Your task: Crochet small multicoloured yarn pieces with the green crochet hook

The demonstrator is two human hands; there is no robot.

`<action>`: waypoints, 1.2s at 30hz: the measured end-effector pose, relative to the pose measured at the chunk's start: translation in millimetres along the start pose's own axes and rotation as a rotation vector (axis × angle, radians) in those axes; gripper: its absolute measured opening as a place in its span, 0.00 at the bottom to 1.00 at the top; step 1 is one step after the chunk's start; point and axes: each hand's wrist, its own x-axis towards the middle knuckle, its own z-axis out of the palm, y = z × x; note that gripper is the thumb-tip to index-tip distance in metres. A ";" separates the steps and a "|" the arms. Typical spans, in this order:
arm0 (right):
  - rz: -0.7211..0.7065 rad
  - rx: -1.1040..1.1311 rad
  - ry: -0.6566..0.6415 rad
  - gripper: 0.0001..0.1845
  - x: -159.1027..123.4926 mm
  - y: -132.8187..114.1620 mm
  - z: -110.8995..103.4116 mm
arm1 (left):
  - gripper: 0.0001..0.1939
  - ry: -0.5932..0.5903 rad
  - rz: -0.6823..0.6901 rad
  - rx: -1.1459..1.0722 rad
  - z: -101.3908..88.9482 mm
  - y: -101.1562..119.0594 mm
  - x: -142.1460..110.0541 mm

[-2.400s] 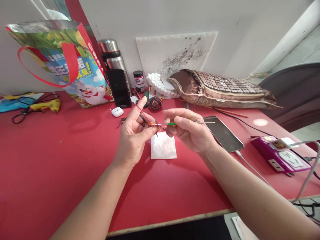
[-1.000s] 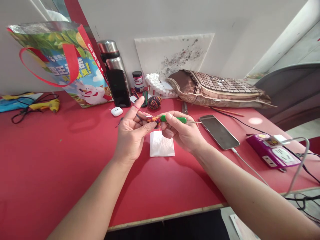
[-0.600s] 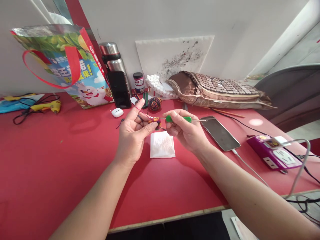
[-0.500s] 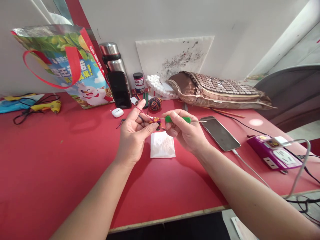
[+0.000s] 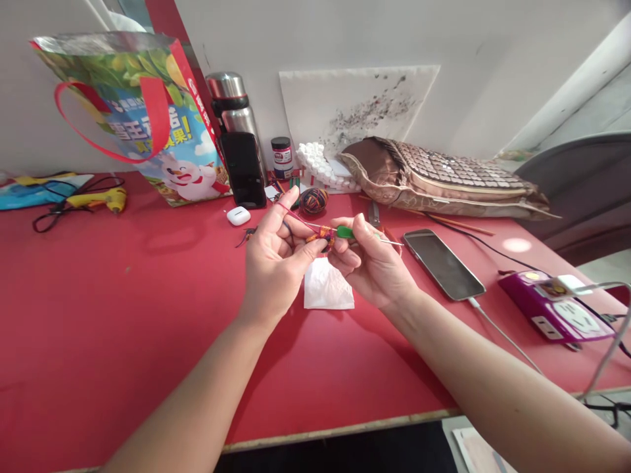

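Between the thumb and fingers of my left hand [image 5: 276,259] is a small multicoloured crochet piece [image 5: 324,235], orange and purple. A strand of yarn [image 5: 296,215] runs over my raised left index finger. My right hand [image 5: 372,259] grips a crochet hook [image 5: 345,232] by its green handle, with thin metal ends sticking out on both sides. The hook's left end meets the crochet piece; its tip is hidden in the stitches. Behind the hands sits a ball of multicoloured yarn [image 5: 314,200]. A white paper packet [image 5: 328,289] lies on the table under the hands.
On the red table [image 5: 162,315], a phone [image 5: 444,263] with a cable and a purple power strip [image 5: 555,305] lie right. A printed bag [image 5: 142,125], steel flask [image 5: 234,98], upright black phone [image 5: 242,169], earbud case [image 5: 238,215] and brown cushion [image 5: 444,174] stand behind. A glue gun [image 5: 101,199] lies left.
The view has shifted slightly, so everything sits a little further right. My right fingers have changed their grip on the hook, covering more of its green handle. Both hands stay close together.
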 end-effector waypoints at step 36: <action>-0.067 -0.309 -0.068 0.14 -6.2 -25.1 -5.6 | 0.33 0.015 0.004 -0.050 -2.3 2.6 -1.6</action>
